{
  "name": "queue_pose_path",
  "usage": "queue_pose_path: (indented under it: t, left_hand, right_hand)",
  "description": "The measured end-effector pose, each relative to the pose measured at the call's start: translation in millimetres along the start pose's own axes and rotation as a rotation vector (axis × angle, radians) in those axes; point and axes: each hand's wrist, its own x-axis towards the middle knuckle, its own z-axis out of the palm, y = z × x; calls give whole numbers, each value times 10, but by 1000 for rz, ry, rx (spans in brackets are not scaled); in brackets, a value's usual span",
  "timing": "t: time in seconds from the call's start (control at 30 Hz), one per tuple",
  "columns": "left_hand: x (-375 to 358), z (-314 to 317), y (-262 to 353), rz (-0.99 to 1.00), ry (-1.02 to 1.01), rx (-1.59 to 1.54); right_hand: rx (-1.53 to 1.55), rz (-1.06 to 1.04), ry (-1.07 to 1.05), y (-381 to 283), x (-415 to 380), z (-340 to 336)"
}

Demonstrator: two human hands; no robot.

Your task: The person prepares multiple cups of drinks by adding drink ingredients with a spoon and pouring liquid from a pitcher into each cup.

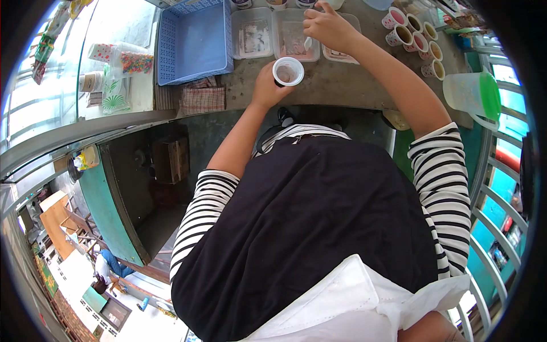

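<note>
My left hand point(269, 88) is wrapped around a plastic cup point(288, 72) with a white rim, held near the front edge of the counter. Some brownish-pink contents show inside it. Farther out, my right hand point(332, 28) has its fingers bent and pinches what looks like a small white spoon point(308, 44), partly hidden by the hand. It hovers over a clear plastic container point(293, 48) with pinkish residue. To its left lies another container point(252, 35) with whitish residue; a third container point(340, 55) sits partly under my right forearm.
A blue plastic basket point(196, 43) stands on the left, with a checked cloth point(202, 98) below it. Several filled paper cups point(419, 41) cluster at the right, near a pitcher with a green lid point(476, 94). Lidded tubs point(277, 3) line the back.
</note>
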Motion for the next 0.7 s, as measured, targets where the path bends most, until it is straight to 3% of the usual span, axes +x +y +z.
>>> queue_pose_path:
  t: [0.23,0.3,0.4,0.5,0.6,0.7]
  left_hand:
    - [-16,11,-56,-20,-9,-5]
    - [-1,9,-19,-10,-10,-12]
    - [4,19,20,-107,-41,-19]
    - [21,50,63,-179,-17,-93]
    - [37,74,193,-223,-65,-190]
    - [41,123,274,-200,74,-268]
  right_hand:
    - [129,76,-62,107,66,146]
    - [179,79,-171,140,110,176]
    - [340,81,-218,142,170,275]
    - [211,54,-381,92,149,-36]
    - [239,169,-341,-10,68,-46]
    - [293,305,-204,-54,-140,149]
